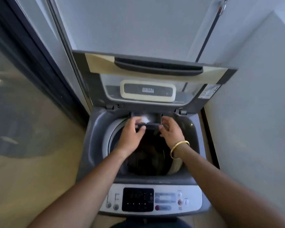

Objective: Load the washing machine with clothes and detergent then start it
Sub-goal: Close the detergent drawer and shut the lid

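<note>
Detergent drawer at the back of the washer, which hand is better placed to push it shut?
Probably either: the left hand and right hand each grip one end of the detergent drawer, so pushing with both looks evenest.

I note a grey washing machine [95, 129] body with a silver control panel [171, 188] and black display [138, 199]. One red button [180, 202] shows on it. The raised lid [155, 69] has a cream band and a dark grey handle [158, 66]. Clothes [148, 155] in the drum read dark brown. A gold bangle [178, 148] circles one wrist. Walls [253, 96] are white.
</note>
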A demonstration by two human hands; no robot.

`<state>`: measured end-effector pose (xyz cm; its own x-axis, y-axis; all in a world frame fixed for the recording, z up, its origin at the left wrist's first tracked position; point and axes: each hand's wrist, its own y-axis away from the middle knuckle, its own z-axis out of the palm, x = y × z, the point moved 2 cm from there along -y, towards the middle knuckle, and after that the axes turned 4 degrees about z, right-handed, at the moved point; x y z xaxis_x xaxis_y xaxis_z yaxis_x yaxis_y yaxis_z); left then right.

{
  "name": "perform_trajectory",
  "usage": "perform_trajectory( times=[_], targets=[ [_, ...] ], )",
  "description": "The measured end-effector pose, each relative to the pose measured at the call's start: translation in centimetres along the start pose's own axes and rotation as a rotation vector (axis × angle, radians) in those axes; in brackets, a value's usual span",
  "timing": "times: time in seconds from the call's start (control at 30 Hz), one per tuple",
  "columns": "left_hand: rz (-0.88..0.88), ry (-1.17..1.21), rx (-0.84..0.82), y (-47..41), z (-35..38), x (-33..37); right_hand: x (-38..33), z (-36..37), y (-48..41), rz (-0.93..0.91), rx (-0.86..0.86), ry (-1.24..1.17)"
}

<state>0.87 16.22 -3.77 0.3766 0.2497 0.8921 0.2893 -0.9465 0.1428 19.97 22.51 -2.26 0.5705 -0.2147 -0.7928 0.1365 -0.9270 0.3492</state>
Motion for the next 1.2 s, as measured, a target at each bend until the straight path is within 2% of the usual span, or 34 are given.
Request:
perform_trajectory(
  times=[0.17, 0.3, 0.47, 0.73, 1.2],
  targets=[
    [-0.32, 0.3, 0.245, -0.9, 0.4, -3.4, 3.4, 1.6, -1.2, 0.262, 0.097, -0.248],
    [-0.562, 0.796, 0.227, -1.0, 2.0, -4.9, 5.1, 3.7, -1.7, 0.481, 0.025, -0.664],
    [-0.592, 1.107, 0.187, -1.3, 3.2, -7.2, 6.4, 5.8, -3.1, 0.496, 0.007, -1.032],
    [-0.53, 1.209, 0.203, -2.1, 3.9, -9.1, 7.4, 6.3, -4.1, 0.452, 0.082, -1.212],
    [-0.53, 1.195, 0.197, -2.9, 3.8, -8.5, 7.0, 6.3, -4.7, 0.442, 0.139, -1.21]
  ],
)
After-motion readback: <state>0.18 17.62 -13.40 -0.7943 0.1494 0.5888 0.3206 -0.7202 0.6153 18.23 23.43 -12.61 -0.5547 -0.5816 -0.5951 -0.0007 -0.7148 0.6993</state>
